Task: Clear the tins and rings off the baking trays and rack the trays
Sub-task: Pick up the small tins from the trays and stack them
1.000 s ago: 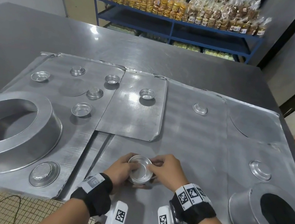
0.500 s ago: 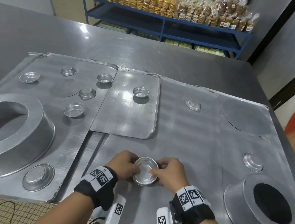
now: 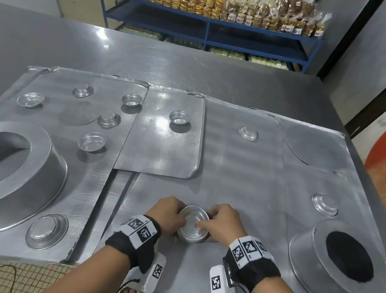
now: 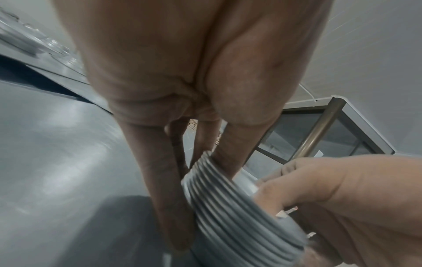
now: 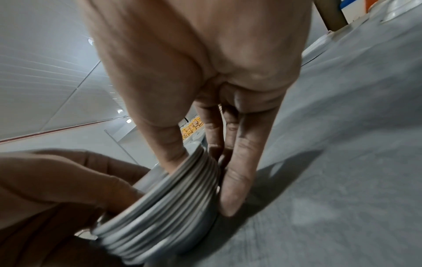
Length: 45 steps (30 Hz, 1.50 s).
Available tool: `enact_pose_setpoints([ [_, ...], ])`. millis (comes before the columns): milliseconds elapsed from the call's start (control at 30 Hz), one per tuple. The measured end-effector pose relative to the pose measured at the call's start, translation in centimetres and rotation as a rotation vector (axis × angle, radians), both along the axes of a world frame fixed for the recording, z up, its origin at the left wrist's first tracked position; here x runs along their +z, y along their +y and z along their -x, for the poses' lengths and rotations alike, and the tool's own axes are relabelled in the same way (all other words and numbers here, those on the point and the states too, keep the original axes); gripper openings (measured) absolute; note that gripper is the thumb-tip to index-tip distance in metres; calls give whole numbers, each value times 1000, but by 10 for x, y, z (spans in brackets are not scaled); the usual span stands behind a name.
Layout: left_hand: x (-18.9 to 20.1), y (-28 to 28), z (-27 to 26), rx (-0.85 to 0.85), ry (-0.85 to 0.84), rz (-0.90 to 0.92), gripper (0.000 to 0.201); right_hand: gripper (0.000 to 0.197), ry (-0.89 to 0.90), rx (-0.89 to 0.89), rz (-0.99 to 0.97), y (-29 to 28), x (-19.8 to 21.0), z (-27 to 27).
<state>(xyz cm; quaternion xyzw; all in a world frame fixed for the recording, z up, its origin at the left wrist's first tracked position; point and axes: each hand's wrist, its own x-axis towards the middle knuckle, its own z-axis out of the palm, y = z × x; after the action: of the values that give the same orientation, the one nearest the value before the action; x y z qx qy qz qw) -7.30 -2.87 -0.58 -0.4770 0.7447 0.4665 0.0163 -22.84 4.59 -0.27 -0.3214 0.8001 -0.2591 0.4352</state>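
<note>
A stack of several nested small tins (image 3: pixel 193 224) stands on the near baking tray (image 3: pixel 244 178), held from both sides. My left hand (image 3: pixel 169 214) grips its left side, fingers down along the rims (image 4: pixel 239 213). My right hand (image 3: pixel 222 222) grips the right side, thumb on the top tin, fingers (image 5: pixel 237 180) against the stacked rims (image 5: pixel 164 207). Loose tins lie on the trays: several on the left tray (image 3: pixel 46 91), one (image 3: pixel 180 117) on the middle tray (image 3: pixel 160 156), one (image 3: pixel 248 132) further back, one (image 3: pixel 324 204) at right.
A large metal ring (image 3: pixel 5 169) sits on the left tray, with a wider tin (image 3: pixel 47 230) beside it at the front edge. Another ring mould (image 3: pixel 334 260) stands at the right front. Behind the steel table (image 3: pixel 149 60) is a blue shelf (image 3: pixel 208 27) of bagged pastries.
The stack was tilted and held slightly up between both hands; now it stands level on the tray, both hands still on it. The view has shifted a little.
</note>
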Motion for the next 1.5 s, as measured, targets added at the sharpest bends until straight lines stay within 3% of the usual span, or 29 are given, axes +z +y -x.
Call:
enact_pose_setpoints([
  [200, 6, -2, -14, 48, 52, 25, 26, 16, 273, 297, -110, -12, 10, 5],
  [333, 12, -7, -39, 153, 33, 109, 30, 30, 624, 539, -161, -27, 30, 0],
  [400, 16, -10, -56, 195, -18, 180, 32, 34, 696, 602, -126, -38, 43, -11],
  [500, 24, -14, -84, 281, -114, 297, 34, 11, 721, 706, -54, -59, 57, -37],
  [667, 27, -17, -140, 417, -308, 405, 35, 31, 688, 844, 32, -94, 62, -94],
  [833, 20, -15, -190, 477, -477, 379, 42, 11, 657, 927, 154, -131, 48, -153],
  [1033, 8, -1, -217, 536, -566, 266, 36, 32, 694, 957, 246, -177, 27, -202],
  [1233, -1, 1, -225, 489, -587, 281, 37, 39, 763, 945, 231, -234, 12, -225],
  [1400, 8, -1, -226, 442, -616, 267, 28, 49, 800, 904, 200, -277, 2, -233],
  [1500, 16, -3, -220, 379, -630, 240, 32, 60, 783, 893, 150, -292, 0, -234],
])
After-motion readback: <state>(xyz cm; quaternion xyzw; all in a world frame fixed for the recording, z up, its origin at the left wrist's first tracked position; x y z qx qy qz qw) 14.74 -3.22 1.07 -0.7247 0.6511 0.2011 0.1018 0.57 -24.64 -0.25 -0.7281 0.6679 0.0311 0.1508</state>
